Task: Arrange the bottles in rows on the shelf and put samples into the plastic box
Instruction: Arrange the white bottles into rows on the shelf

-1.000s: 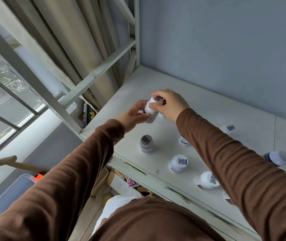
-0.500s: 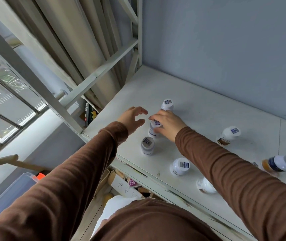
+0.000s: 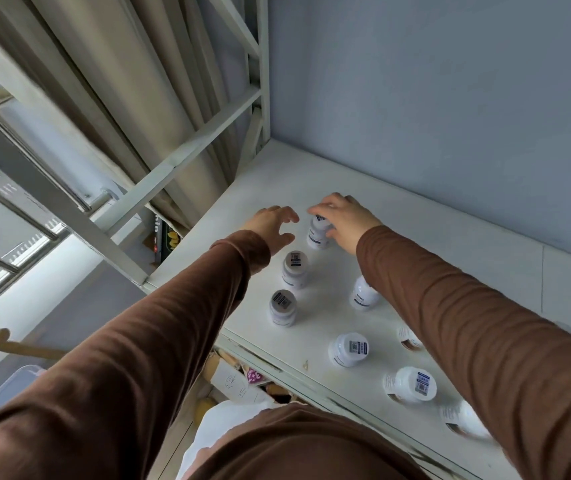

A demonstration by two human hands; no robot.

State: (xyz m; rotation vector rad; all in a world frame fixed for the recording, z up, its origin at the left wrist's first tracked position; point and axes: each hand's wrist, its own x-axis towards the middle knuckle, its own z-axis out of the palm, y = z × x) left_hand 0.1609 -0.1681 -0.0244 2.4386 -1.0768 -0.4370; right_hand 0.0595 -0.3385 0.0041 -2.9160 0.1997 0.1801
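Several small white bottles with barcode stickers on their caps stand on the white shelf (image 3: 398, 237). My right hand (image 3: 344, 218) grips the farthest bottle (image 3: 317, 233), which stands upright on the shelf. Just left of it my left hand (image 3: 272, 225) hovers with its fingers spread and nothing in it. Two more bottles line up toward me from that one, a middle bottle (image 3: 294, 270) and a near bottle (image 3: 282, 306). Another bottle (image 3: 363, 294) is partly hidden under my right sleeve. Further bottles stand at the front right, one of them (image 3: 348, 348) close to the edge.
A grey wall closes the back of the shelf. White metal frame bars (image 3: 180, 161) and curtains rise at the left. A clear plastic box (image 3: 3, 386) sits low at the left. Below the shelf edge lie cartons and packets (image 3: 239, 382).
My right hand left one bottle in the line and moved farther back onto the rear bottle. My left hand, which let go a second ago, stays open beside it.
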